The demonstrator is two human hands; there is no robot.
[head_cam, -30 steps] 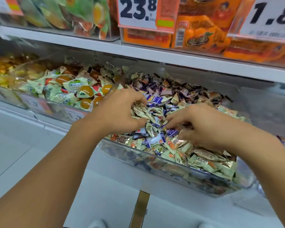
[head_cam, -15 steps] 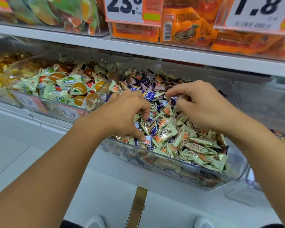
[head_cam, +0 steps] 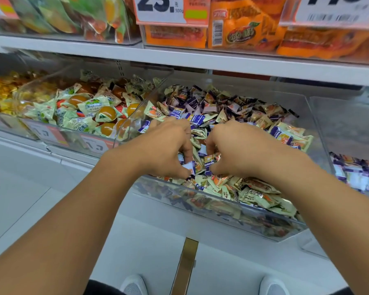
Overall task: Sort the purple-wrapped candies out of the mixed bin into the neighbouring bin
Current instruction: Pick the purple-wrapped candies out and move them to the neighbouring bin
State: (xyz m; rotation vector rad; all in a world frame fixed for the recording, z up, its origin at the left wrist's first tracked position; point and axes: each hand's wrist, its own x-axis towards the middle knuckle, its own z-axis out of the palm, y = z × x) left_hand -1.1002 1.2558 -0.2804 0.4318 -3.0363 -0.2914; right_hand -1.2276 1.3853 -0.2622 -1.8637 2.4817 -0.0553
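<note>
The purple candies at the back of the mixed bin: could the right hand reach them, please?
Probably yes: the right hand is already inside the open-topped mixed bin, and nothing covers the purple candies.

Purple and cream candies [head_cam: 202, 120] fill the clear bin [head_cam: 315, 124].

Person: bare arms, light footwear.
Both forearms uncovered, no sleeves, watch or rings visible. Pale grey-white shoes [head_cam: 134, 285] at lower edge, dark garment [head_cam: 98, 289] between them.
</note>
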